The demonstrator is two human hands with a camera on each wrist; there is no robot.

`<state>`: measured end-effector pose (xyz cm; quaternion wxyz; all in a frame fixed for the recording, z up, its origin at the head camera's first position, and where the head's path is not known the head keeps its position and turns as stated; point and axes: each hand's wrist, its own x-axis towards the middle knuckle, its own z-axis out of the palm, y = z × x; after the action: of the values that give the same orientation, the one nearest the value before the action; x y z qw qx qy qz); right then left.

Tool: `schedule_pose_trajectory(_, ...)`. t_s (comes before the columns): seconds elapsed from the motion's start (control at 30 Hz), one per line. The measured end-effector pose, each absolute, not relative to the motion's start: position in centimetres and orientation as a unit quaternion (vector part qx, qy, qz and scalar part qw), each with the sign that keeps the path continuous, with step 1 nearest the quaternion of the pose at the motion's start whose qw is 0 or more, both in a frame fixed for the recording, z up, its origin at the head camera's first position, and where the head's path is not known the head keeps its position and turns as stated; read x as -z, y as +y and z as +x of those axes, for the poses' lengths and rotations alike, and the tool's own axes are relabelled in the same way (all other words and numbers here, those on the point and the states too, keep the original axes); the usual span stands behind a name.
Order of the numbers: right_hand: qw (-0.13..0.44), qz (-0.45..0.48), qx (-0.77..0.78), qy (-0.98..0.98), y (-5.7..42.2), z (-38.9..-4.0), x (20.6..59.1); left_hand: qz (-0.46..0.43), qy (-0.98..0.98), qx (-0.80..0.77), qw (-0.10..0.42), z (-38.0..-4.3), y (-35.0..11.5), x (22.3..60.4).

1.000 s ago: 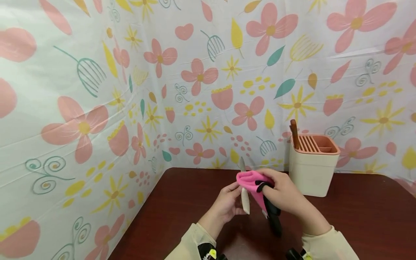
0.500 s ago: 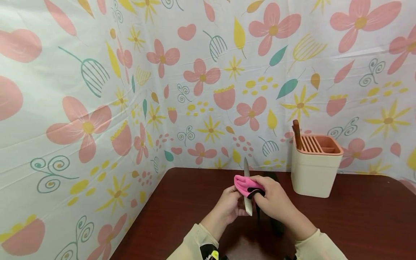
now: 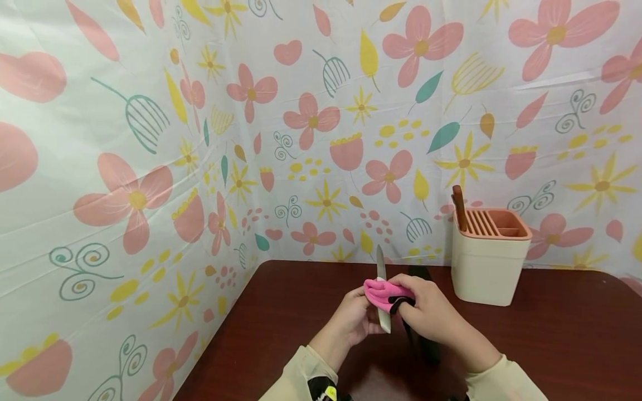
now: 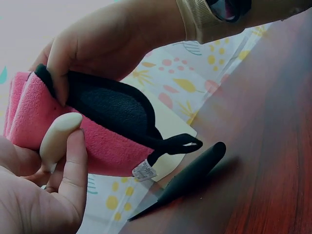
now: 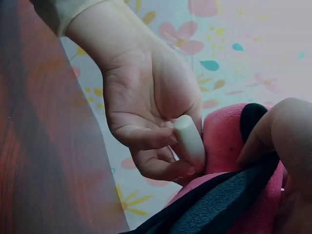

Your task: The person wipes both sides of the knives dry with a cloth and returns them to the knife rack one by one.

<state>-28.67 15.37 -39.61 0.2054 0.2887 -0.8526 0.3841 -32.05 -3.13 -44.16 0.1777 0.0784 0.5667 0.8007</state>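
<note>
In the head view my left hand (image 3: 351, 318) holds a knife by its white handle (image 3: 384, 319), with the blade (image 3: 380, 263) pointing up and away from me. My right hand (image 3: 430, 306) grips a folded pink cloth (image 3: 381, 291) with black trim against the knife, where blade and handle meet. The left wrist view has the rounded end of the white handle (image 4: 61, 136) between the left fingers, right beside the cloth (image 4: 107, 151). A hanging loop (image 4: 183, 144) and a white tag (image 4: 144, 170) show on the cloth. Its folds hide part of the knife.
A cream knife block (image 3: 486, 267) with a pink slotted top stands at the back right, a brown handle (image 3: 458, 209) sticking out. A black, long object (image 4: 195, 173) lies on the dark red table (image 3: 562, 334), partly behind the right hand. Floral sheets hang behind and left.
My right hand has brought the cloth down and left across the knife, then slid slightly lower toward the handle. More of the blade now shows. The left hand stays nearly in place.
</note>
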Motion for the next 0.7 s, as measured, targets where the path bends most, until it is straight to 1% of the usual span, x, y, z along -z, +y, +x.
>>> schedule_pose_trajectory(0.3, 0.166, 0.331, -0.391, -0.842, 15.5, -27.9, 39.9, 0.054, 0.574, -0.797, 0.177, -32.0, -3.1, 44.9)
schedule_pose_trajectory(0.5, 0.161, 0.360, -0.382, -0.836, 15.6, -27.7, 39.4, 0.058, 0.573, -0.799, 0.173, -32.3, -3.1, 44.8)
schedule_pose_trajectory(0.7, 0.119, 0.391, -0.384, -0.828, 15.9, -27.6, 38.8, 0.058, 0.567, -0.805, 0.164, -32.5, -3.4, 44.6)
